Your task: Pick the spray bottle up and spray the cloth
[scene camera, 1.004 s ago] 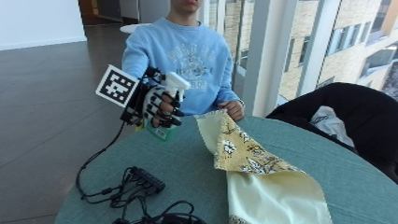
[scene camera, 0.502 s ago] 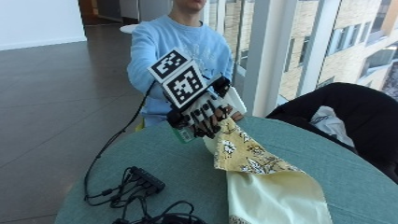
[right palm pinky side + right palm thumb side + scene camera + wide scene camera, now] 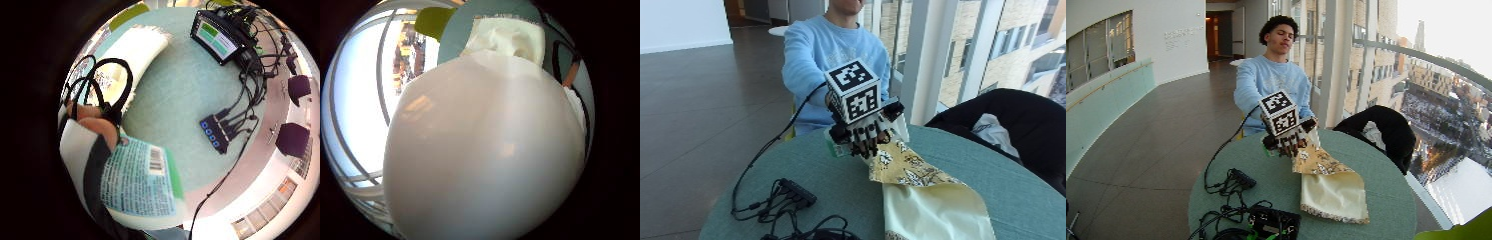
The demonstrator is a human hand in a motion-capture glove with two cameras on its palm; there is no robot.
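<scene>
Gloved fingers of the right hand are curled round the spray bottle, which is held off the table, out in front of the person's chest. Against the palm, the bottle's white body fills the thumb-side palm view, and its blue-green label with a barcode is seen pressed beside the fingers in the little-finger-side view. Only a sliver of that label shows past the hand's edge in the outside view. Just under and beyond the fingertips, the cloth is spread on the table: a patterned yellow part nearest the hand and a plain cream part farther off, toward the table's near edge. Whether the hand touches the cloth cannot be told. Farther away on the other side of the hand, a black cable hub with blue ports is seen lying on the table, and beyond it a small screen device among tangled cables.
</scene>
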